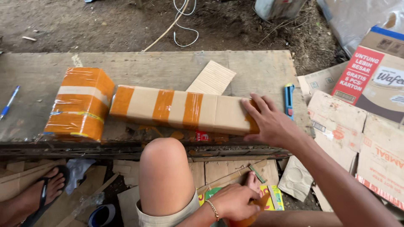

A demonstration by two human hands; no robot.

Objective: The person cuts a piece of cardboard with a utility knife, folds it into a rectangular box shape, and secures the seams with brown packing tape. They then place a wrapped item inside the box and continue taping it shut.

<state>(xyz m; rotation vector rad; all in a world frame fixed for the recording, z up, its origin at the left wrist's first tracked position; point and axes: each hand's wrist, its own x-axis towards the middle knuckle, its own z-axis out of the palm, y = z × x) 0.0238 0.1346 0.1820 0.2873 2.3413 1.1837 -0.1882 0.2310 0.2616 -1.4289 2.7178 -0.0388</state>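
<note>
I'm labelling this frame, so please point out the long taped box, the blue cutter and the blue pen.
Long box (pixel 181 110), head view, on its top face between two orange tape bands.
Cutter (pixel 288 97), head view, on the middle of its blue body.
Pen (pixel 9 102), head view, on its barrel.

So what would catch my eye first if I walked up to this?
Probably the long cardboard box banded with orange tape in the middle of the wooden board, the right hand pressing its end. Left of it sits a smaller parcel wrapped in orange tape. The left hand holds an orange tape roll low down.
</note>
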